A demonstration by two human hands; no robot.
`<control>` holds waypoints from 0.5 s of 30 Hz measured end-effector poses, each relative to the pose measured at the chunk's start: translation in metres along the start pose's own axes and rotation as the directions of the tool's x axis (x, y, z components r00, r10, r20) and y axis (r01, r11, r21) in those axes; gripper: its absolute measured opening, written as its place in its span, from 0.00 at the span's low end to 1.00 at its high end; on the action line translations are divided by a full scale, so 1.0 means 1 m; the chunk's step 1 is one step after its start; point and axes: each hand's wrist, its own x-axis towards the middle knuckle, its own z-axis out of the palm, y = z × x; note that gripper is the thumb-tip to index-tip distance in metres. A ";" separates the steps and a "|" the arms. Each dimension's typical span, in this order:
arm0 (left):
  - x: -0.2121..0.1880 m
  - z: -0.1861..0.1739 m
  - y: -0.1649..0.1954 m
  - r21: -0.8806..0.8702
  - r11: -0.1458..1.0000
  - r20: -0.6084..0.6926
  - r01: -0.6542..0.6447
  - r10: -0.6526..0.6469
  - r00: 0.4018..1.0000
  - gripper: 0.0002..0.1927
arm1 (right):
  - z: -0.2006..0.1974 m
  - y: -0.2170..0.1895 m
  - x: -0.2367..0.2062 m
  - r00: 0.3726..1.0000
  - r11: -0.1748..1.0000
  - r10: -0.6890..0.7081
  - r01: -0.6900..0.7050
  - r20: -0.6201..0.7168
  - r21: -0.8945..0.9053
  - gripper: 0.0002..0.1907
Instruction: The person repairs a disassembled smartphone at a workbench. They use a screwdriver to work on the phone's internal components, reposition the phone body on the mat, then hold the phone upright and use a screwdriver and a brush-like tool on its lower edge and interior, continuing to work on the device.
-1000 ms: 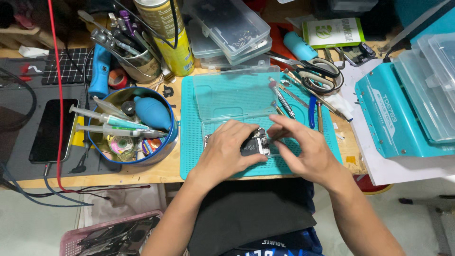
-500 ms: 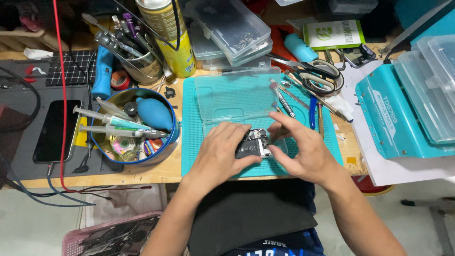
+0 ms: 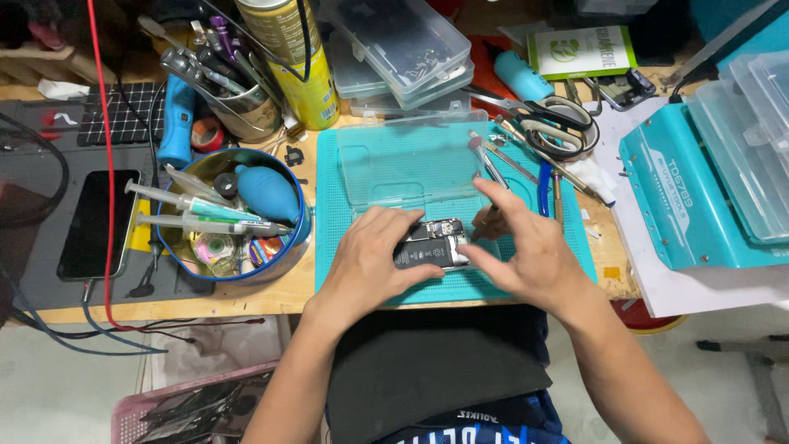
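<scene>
An opened phone (image 3: 434, 245), its black battery and circuit parts showing, lies on a teal work mat (image 3: 353, 164) near the bench's front edge. My left hand (image 3: 370, 263) grips the phone's left side, thumb under it. My right hand (image 3: 522, 251) is at its right end, thumb against the edge and forefinger stretched up over the mat. A thin dark tool (image 3: 486, 215) shows between those fingers. A clear plastic lid (image 3: 403, 160) lies on the mat just behind the phone.
A round blue tin (image 3: 292, 238) with syringes and a blue blower stands left. Another phone (image 3: 92, 224) lies on a grey pad. Scissors (image 3: 555, 123), tweezers and screwdrivers lie at the mat's right. A teal case (image 3: 690, 197) and clear boxes (image 3: 394, 49) surround it.
Both hands have stayed on the phone. My right forefinger has lifted and stretched out over the mat, and the phone sits slightly more level.
</scene>
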 end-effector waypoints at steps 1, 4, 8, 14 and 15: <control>0.000 0.000 0.000 -0.003 1.000 0.003 0.002 -0.002 1.000 0.37 | 0.000 0.000 0.000 1.000 1.000 0.006 -0.006 0.013 0.028 0.40; 0.001 0.000 0.000 -0.002 1.000 0.002 0.001 -0.001 1.000 0.37 | 0.000 -0.001 0.001 1.000 0.991 -0.007 0.004 0.022 0.132 0.39; 0.000 0.000 0.000 0.003 1.000 -0.001 -0.001 0.001 1.000 0.37 | 0.001 -0.005 0.003 0.999 0.958 0.007 0.003 -0.036 0.287 0.40; -0.001 0.001 -0.001 0.003 1.000 0.001 0.000 0.000 1.000 0.37 | 0.012 -0.002 0.028 1.000 0.986 -0.003 0.000 0.019 0.165 0.06; -0.001 0.001 -0.001 0.004 1.000 0.005 0.007 -0.007 1.000 0.37 | 0.015 -0.002 0.032 0.999 0.982 0.025 -0.034 0.048 0.186 0.05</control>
